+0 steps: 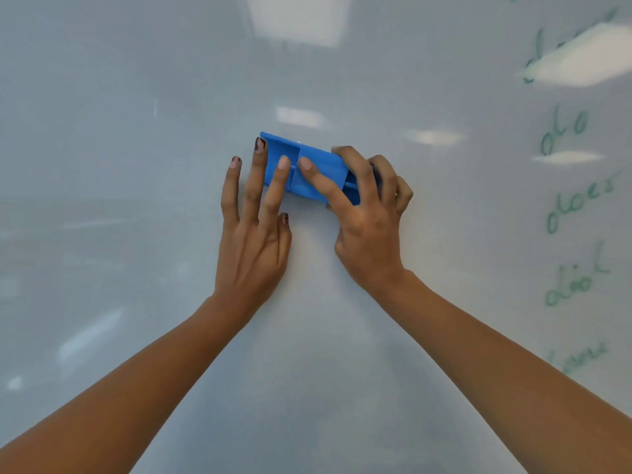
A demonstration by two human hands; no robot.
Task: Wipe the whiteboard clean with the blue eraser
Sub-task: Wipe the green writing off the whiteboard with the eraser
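The blue eraser lies flat against the whiteboard at mid-view, and bare wiped board stretches wide to the left, above and below it. The left hand presses straight fingers onto the eraser's left end, where a shallow hollow is moulded into the back, while the right hand grips the right end with curled fingers, its forefinger laid across the top. Well apart along the right side runs a column of faint green writing, roughly "do", "does", "did", the rest too smeared to read.
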